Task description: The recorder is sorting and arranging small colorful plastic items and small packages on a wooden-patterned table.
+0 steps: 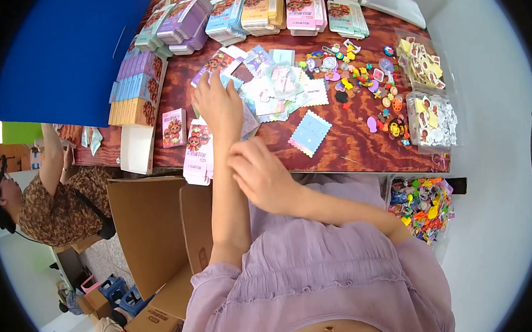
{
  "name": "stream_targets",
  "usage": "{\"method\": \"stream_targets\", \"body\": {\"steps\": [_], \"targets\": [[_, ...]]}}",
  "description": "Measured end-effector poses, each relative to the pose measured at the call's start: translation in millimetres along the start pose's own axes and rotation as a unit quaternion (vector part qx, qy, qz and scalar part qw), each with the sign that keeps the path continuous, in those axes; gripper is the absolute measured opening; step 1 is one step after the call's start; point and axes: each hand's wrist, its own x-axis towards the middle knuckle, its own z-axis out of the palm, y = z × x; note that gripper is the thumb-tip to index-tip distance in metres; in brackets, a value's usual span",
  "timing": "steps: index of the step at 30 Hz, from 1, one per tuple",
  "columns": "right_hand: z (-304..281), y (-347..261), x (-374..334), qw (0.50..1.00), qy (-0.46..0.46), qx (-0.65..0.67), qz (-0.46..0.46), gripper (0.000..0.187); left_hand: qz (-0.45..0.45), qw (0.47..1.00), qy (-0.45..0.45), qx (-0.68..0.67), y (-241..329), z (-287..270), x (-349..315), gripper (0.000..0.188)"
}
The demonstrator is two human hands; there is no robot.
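"Fingers (pixel 244 151) of your right hand (pixel 265 176) — what are they doing?"

"They're loosely bent beside my left forearm; I can't tell whether they're closed on anything"

"And just past there?"

"A longer pink box (pixel 198 150) at the table edge left of that forearm, a smaller pink box (pixel 174 128) behind it, and to the right a blue scalloped card (pixel 311 132)"

"The left hand (pixel 219 103)?"

"Palm down, fingers slightly apart, tips at a purple box (pixel 217 62) beside a heap of cards (pixel 280 87) — whether I grip it, I can't tell"

"Farther off?"

"Bright trinkets (pixel 381 87) right of the cards, then stacked boxes (pixel 262 12) along the far side"
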Motion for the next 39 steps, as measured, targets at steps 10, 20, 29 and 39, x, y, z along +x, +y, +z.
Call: {"method": "stream_targets", "body": {"steps": [10,20,29,39], "targets": [[-38.1,41.2,-33.2,0.989,-0.066,0.069,0.112,0.011,-0.061,0.987,-0.129,0.072,-51.4,-77.6,-76.2,0.072],[-61.0,40.2,-41.0,0.967,-0.067,0.115,0.217,0.018,-0.038,0.994,-0.092,-0.041,-37.0,-95.1,-81.4,0.084],[-95.0,50.5,-40.8,0.873,0.018,0.346,0.343,0.007,-0.193,0.711,-0.400,-0.545,36.3,-105.5,-101.5,0.086],[-97.7,13.2,-53.4,0.994,0.083,0.000,0.074,0.029,-0.207,0.522,-0.535,-0.631,29.9,-71.5,-131.5,0.055]]}}
